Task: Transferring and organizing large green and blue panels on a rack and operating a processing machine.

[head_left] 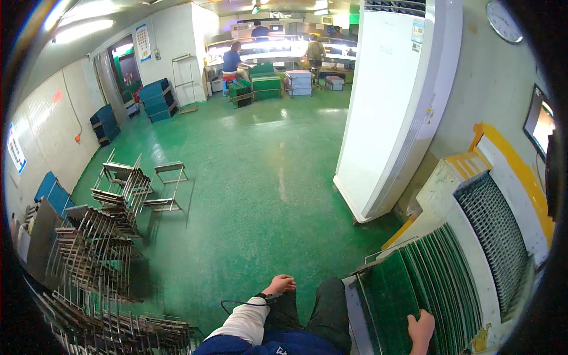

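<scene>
My left hand (280,285) hangs in front of my left thigh, its fingers loosely curled together, and I see nothing in it. A dark cord (241,303) loops out from a band at that wrist, beside my white sleeve (245,322). At the lower right, my right hand (421,330) is on a row of thin green boards (438,266). Its thumb and bent fingers close over a board's upper edge, and their undersides are hidden. The boards stand on edge, packed side by side in a metal-framed rack (368,260).
Bare metal racks (97,248) are nested along the left, with one rack (167,186) apart from them. A tall white cabinet unit (378,118) stands right of the green floor (248,177). A grey grid panel (494,231) lies beyond the boards. People (234,61) work at a lit bench behind.
</scene>
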A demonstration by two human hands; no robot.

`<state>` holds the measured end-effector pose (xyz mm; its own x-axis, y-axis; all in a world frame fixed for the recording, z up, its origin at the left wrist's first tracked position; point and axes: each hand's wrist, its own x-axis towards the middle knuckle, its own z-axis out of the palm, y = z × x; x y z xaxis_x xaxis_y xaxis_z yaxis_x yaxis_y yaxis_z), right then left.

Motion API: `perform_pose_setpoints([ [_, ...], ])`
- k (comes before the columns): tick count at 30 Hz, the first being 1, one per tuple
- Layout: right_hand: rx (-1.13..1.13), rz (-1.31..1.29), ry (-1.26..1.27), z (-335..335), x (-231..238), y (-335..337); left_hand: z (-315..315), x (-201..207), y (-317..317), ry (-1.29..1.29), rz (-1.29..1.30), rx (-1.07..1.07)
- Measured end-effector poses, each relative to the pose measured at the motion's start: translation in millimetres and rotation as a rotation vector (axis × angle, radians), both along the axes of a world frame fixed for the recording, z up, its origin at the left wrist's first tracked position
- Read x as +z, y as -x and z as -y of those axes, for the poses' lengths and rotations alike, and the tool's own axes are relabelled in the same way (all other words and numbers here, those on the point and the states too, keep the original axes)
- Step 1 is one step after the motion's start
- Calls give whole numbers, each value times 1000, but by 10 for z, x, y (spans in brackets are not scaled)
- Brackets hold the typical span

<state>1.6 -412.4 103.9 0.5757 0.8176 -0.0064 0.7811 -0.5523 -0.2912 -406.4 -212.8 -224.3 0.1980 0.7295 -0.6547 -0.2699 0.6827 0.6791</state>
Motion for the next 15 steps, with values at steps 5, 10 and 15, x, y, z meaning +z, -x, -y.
perform_pose_setpoints([
  [5, 100, 11, -78, 39, -206, -176, 5, -32, -57, -38, 20, -12],
  [10, 82, 64, -58, 52, -240, -151, 17, -55, -101, -53, 102, -1],
  [15, 34, 14, 53, 37, -171, -103, -15, -49, -160, -41, 121, -29],
])
